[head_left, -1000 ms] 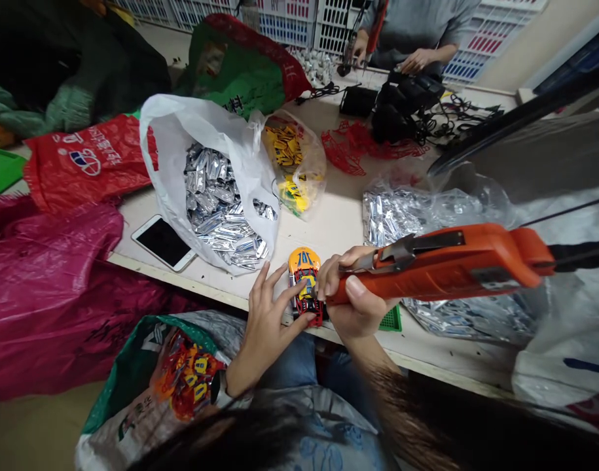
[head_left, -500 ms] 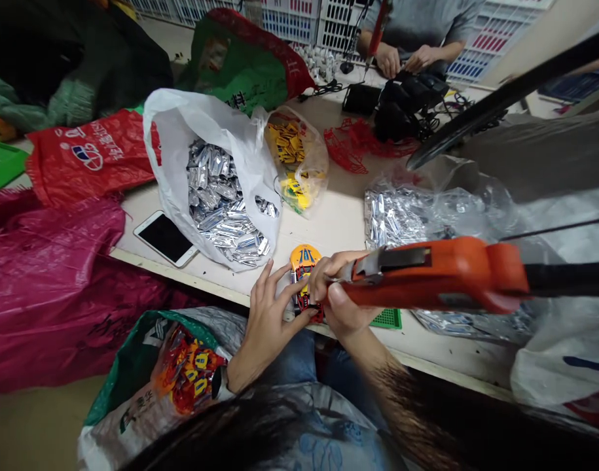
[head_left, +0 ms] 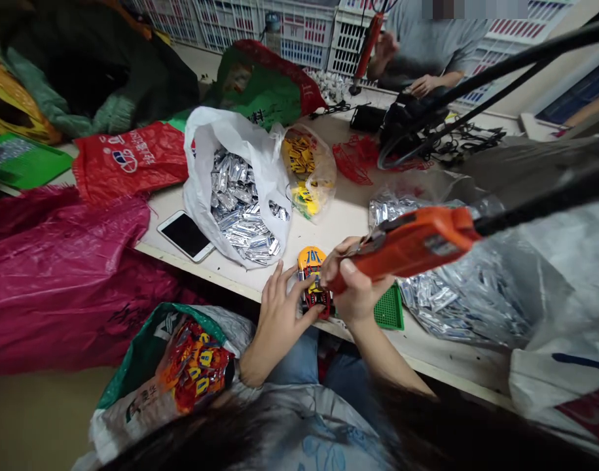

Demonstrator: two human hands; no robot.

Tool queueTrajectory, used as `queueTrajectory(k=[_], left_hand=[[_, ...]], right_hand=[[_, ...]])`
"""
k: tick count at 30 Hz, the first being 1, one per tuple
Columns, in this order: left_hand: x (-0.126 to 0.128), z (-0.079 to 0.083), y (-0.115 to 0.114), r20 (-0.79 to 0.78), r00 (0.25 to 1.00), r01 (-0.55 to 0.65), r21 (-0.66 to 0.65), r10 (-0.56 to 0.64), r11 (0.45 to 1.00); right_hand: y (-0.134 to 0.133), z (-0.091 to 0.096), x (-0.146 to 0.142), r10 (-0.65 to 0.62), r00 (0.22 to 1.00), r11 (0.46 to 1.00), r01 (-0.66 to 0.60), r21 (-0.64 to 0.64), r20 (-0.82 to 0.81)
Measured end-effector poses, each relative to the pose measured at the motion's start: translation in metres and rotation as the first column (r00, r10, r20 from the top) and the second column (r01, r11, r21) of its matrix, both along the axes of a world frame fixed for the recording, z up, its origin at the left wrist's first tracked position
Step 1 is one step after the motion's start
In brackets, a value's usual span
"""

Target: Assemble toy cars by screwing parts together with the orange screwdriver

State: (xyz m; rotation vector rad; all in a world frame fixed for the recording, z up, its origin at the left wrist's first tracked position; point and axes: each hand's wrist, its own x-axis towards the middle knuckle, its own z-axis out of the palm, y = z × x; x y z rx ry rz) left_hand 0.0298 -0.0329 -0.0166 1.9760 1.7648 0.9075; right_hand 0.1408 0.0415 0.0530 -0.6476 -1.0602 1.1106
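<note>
At the table's front edge lies a small toy car (head_left: 311, 257) with an orange-yellow shell and a red and black chassis. Thumb and fingers of my left hand (head_left: 281, 310) grip it from the left side. My right hand (head_left: 354, 288) is wrapped around an orange corded electric screwdriver (head_left: 402, 245), whose tip end points at the car. Fingers hide the tip, so contact with the car cannot be made out. Right of my right hand sits a green perforated tray (head_left: 389, 309).
A white bag (head_left: 201, 140) of silvery metal pieces stands behind the car, beside a clear bag (head_left: 323, 163) of yellow parts. A phone (head_left: 185, 234) lies left. More silvery pieces (head_left: 456, 294) lie right. A sack (head_left: 127, 386) holds red-yellow parts. A co-worker (head_left: 427, 52) sits opposite.
The whole view has shifted. The screwdriver's rear end has swung away from the camera, showing more of the green tray. The co-worker's one hand has risen beside a hanging red tool.
</note>
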Motion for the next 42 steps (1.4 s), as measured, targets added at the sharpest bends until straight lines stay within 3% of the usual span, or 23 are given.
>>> queueTrajectory(k=[3,7,13,17,19,22,23,24,26,27,28,29,31,33,38,42], left_hand=[[0.003,0.001,0.000,0.077,0.997,-0.008,-0.001,0.008,1.000],[0.013,0.005,0.007,0.211,0.975,-0.074,0.013,0.069,0.997],[0.030,0.008,0.026,0.250,0.961,-0.116,-0.019,0.117,0.993],[0.025,0.006,0.032,0.391,0.900,-0.174,-0.080,0.192,0.981],[0.019,0.006,0.032,0.508,0.834,-0.185,-0.113,0.217,0.976],[0.012,0.008,0.029,0.703,0.690,-0.130,-0.116,0.174,0.985],[0.011,0.010,0.026,0.753,0.643,-0.094,-0.099,0.136,0.991],[0.012,0.012,0.023,0.794,0.601,-0.055,-0.076,0.093,0.996],[0.015,0.018,0.014,0.859,0.511,0.019,-0.025,0.012,1.000],[0.018,0.021,0.010,0.887,0.462,0.046,0.006,-0.027,0.999],[0.021,0.024,0.006,0.905,0.422,0.062,0.036,-0.059,0.997],[0.023,0.027,0.002,0.912,0.403,0.062,0.057,-0.077,0.996],[0.024,0.032,-0.005,0.903,0.423,0.034,0.072,-0.080,0.997],[0.019,0.035,-0.011,0.888,0.457,-0.004,0.058,-0.049,0.998],[-0.004,0.039,-0.039,0.917,0.396,0.008,0.036,-0.036,0.999],[-0.018,0.043,-0.066,0.899,0.436,-0.147,0.024,0.043,0.989]], right_hand=[[0.011,0.019,0.012,-0.187,0.981,0.982,0.185,-0.038,-0.052],[0.021,0.029,0.049,-0.406,0.911,0.912,0.409,-0.028,0.070],[0.013,0.019,0.102,-0.327,0.897,0.936,0.351,-0.029,0.296],[-0.001,0.012,0.115,-0.367,0.841,0.919,0.394,0.015,0.398],[-0.010,0.009,0.111,-0.527,0.766,0.843,0.527,0.111,0.369],[-0.027,0.001,0.093,-0.788,0.586,0.616,0.757,0.217,0.191],[-0.033,-0.002,0.085,-0.793,0.582,0.609,0.766,0.207,0.179],[-0.038,-0.005,0.076,-0.739,0.637,0.673,0.719,0.177,0.220],[-0.047,-0.013,0.058,-0.438,0.819,0.885,0.465,0.019,0.370],[-0.050,-0.016,0.050,-0.232,0.880,0.953,0.291,-0.084,0.415],[-0.052,-0.020,0.043,-0.047,0.901,0.976,0.133,-0.172,0.431],[-0.054,-0.024,0.037,0.083,0.897,0.976,0.016,-0.219,0.434],[-0.056,-0.031,0.031,0.180,0.871,0.973,-0.089,-0.214,0.457],[-0.056,-0.037,0.031,0.171,0.854,0.983,-0.114,-0.143,0.491],[-0.055,-0.043,0.027,0.189,0.809,0.970,-0.243,0.024,0.557],[-0.065,-0.039,0.008,0.247,0.782,0.952,-0.307,0.010,0.573]])
